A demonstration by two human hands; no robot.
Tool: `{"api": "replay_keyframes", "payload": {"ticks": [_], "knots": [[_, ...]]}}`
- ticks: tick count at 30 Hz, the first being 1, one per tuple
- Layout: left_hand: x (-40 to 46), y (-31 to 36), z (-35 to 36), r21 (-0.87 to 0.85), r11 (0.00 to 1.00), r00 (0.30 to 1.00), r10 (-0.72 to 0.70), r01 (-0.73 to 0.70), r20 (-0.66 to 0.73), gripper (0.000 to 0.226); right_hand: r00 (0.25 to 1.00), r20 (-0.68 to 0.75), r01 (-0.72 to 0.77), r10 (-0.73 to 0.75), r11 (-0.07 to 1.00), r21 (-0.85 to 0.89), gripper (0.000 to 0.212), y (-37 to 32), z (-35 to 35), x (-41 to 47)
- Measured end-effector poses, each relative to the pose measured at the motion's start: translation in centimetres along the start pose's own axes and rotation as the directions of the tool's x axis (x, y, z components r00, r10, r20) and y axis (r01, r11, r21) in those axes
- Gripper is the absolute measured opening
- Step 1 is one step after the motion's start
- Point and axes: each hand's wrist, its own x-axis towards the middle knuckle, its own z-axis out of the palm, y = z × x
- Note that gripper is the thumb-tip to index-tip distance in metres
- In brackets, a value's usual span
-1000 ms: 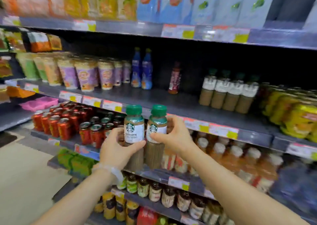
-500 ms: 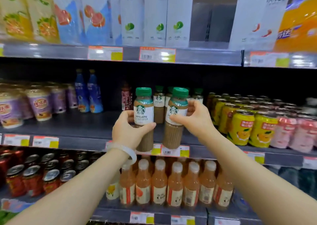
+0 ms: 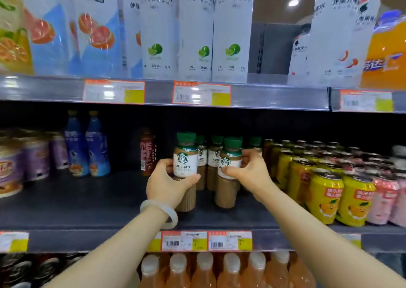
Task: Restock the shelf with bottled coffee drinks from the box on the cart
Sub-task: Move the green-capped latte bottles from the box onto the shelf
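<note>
Two bottled coffee drinks stand, or nearly stand, on the middle shelf (image 3: 87, 210), toward its front edge and ahead of a short row of like bottles (image 3: 212, 155) at the back. We hold the left bottle (image 3: 185, 166) in the left hand (image 3: 167, 184), fingers and thumb wrapped round its waist just below the label; the right hand (image 3: 252, 173) clasps the right bottle (image 3: 228, 173) the same way at label height. Whether either base already touches the shelf we cannot tell. We judge these bottles fairly heavy for their size, rigid, and smooth enough to slip; the ribbed lower body or the labelled waist offers the surest hold, while the green cap should be left alone. If they are glass, they want setting down gently.

To the right, yellow cans (image 3: 325, 199) crowd the shelf's right end; a red-brown bottle (image 3: 148, 153) and blue bottles (image 3: 87, 147) stand to the left. A pale bangle (image 3: 162, 210) circles the left wrist.

Against the frame half a second earlier, both bottles sit lower and deeper, now over the shelf board rather than raised before its front edge.
</note>
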Motion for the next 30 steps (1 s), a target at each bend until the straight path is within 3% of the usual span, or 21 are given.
{"api": "replay_keyframes", "payload": {"ticks": [16, 24, 30], "knots": [[2.9, -2.1, 3.1, 0.026, 1.000, 0.999, 0.017, -0.018, 0.034, 0.054, 0.991, 0.133, -0.040, 0.025, 0.994, 0.105, 0.059, 2.4, 2.1, 2.1], [2.6, -2.8, 4.6, 0.056, 0.997, 0.999, -0.047, 0.046, 0.014, 0.064, 0.994, 0.080, -0.070, 0.074, 0.996, -0.052, 0.051, 4.7, 2.8, 1.0], [3.1, -3.8, 3.9, -0.009, 0.998, 0.980, -0.066, 0.069, 0.189, 0.064, 0.994, 0.088, -0.065, 0.066, 0.998, -0.015, 0.044, 5.3, 2.9, 1.1]]}}
